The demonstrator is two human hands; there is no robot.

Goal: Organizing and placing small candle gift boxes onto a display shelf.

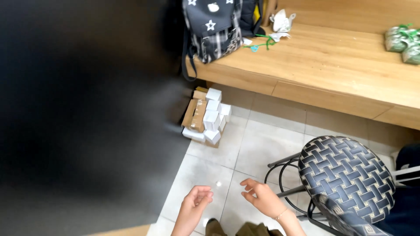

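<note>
My left hand (195, 204) and my right hand (261, 196) hover low in the head view, above the pale tiled floor (258, 144). Both have loosely curled, parted fingers, and I see nothing held in either. They are a short gap apart, palms turned toward each other. A thin bracelet circles my right wrist. Just right of my right hand stands a stool (345, 175) with a woven dark blue and grey seat and black metal legs.
A heap of small white boxes (213, 118) and brown cardboard (195, 114) lies on the floor under a wooden bench (332, 65). On the bench rest a star-patterned backpack (212, 28), white paper (281, 22) and green-wrapped items (403, 40). The left side is blurred dark.
</note>
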